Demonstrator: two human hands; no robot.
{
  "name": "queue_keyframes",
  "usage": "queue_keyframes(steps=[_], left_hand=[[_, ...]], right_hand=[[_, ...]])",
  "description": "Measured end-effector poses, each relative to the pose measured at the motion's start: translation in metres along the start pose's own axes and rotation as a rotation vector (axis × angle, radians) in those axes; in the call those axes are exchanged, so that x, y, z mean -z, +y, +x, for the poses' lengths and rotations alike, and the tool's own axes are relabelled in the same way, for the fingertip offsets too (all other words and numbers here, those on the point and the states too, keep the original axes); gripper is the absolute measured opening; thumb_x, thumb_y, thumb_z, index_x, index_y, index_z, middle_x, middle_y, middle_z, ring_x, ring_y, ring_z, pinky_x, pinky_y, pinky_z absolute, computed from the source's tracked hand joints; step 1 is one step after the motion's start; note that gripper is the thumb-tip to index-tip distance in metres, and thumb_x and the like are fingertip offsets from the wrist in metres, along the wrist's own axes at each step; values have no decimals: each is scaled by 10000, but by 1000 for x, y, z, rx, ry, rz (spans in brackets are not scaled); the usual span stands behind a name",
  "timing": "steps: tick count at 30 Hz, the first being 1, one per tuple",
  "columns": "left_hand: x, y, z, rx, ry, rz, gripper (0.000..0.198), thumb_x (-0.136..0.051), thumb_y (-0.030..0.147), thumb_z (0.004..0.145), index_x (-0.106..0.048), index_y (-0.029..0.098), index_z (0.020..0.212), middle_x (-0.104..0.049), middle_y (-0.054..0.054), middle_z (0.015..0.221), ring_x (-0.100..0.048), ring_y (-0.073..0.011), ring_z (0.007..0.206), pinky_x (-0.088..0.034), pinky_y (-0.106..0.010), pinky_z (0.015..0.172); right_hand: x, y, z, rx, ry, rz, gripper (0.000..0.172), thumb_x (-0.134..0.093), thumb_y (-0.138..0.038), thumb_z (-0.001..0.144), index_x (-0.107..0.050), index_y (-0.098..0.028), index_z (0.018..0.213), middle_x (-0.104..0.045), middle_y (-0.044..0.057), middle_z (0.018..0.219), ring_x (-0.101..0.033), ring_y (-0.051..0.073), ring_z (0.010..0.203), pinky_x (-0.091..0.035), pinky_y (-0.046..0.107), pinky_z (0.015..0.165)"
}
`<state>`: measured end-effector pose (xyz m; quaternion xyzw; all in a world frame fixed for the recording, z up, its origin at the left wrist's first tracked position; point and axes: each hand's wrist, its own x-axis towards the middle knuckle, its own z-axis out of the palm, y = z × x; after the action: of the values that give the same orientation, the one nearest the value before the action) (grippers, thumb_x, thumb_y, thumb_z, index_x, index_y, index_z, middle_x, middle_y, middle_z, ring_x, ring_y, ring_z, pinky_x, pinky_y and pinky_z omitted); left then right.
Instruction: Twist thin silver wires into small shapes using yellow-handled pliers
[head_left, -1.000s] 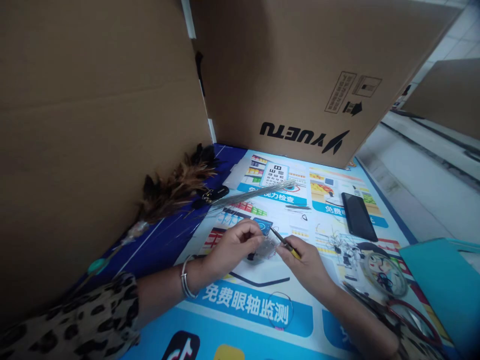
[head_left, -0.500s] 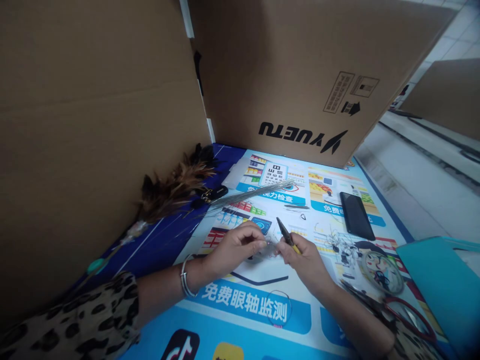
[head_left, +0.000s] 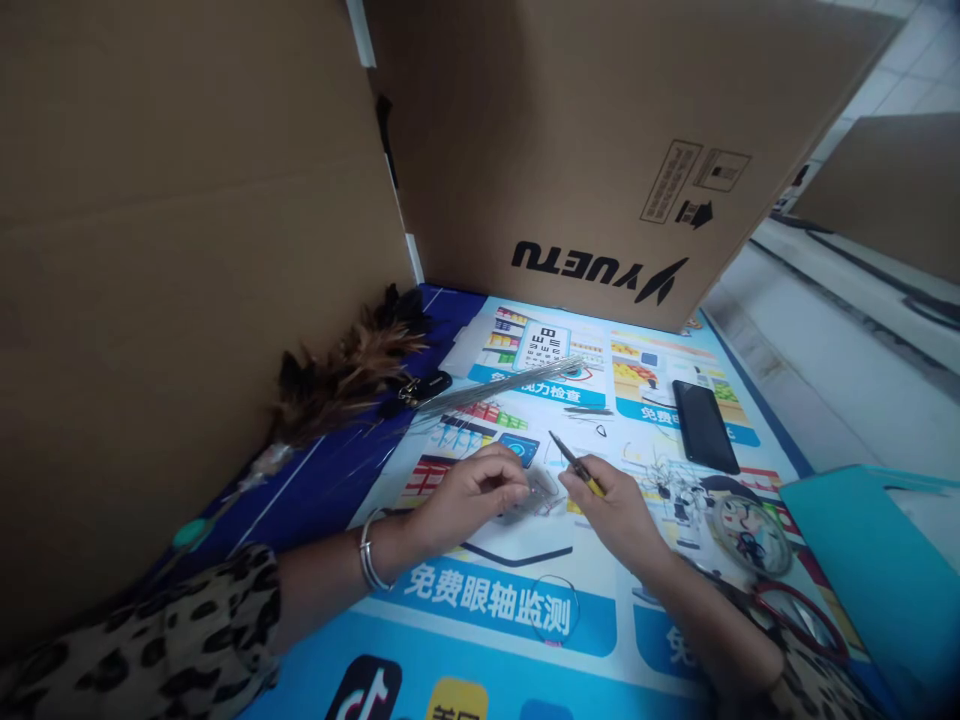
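My left hand [head_left: 480, 490] has thumb and forefinger pinched on a thin wire [head_left: 543, 492] with tiny pinkish bits, too fine to make out well. My right hand [head_left: 619, 505] is closed around pliers [head_left: 576, 462] with dark, slim jaws and a yellow-and-black handle. The jaws point up and to the left, apart from the wire, and whether they are open is unclear. Below the hands, a thin wire ring [head_left: 556, 608] with a pink spot lies on the printed table cover [head_left: 480, 665]. A small dark loop [head_left: 601, 431] rests just beyond the plier tips.
A bundle of straight wires [head_left: 510, 385] lies behind my hands. To the right are a black phone [head_left: 705, 427], tangled wires [head_left: 671, 487], a round clear container [head_left: 752, 535], red-rimmed glasses [head_left: 801, 617] and a teal folder [head_left: 862, 560]. Feathers [head_left: 352, 365] line the left; cardboard [head_left: 600, 130] stands behind.
My right hand, with the pliers, has drawn slightly away from my left hand, widening the space between them. The left hand keeps its pinch. The whole view has shifted a little.
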<state>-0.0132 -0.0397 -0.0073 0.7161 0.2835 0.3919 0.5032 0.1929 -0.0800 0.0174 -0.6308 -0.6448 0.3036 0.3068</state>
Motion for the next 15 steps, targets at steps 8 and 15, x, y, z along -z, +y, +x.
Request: queue_keyframes(steps=[8,15], left_hand=[[2,7,4,74,-23,-24,80,-579,185,808,-611,153,743,-563,-61,926,-535,-168,931,-413,-309,839],[4,11,3,99,83,59,90,-551,201,831,-604,166,767,-535,-43,857,-524,-158,865,-413,-298,797]], right_hand=[[8,7,3,80,-31,-241,240,-469,-408,857,-574,-202,795,-591,9,747,-537,162,704,-365,239,600],[8,9,5,-31,-65,-79,264,-463,-431,858,-545,-202,754,-528,-24,652,-499,139,617,-346,233,552]])
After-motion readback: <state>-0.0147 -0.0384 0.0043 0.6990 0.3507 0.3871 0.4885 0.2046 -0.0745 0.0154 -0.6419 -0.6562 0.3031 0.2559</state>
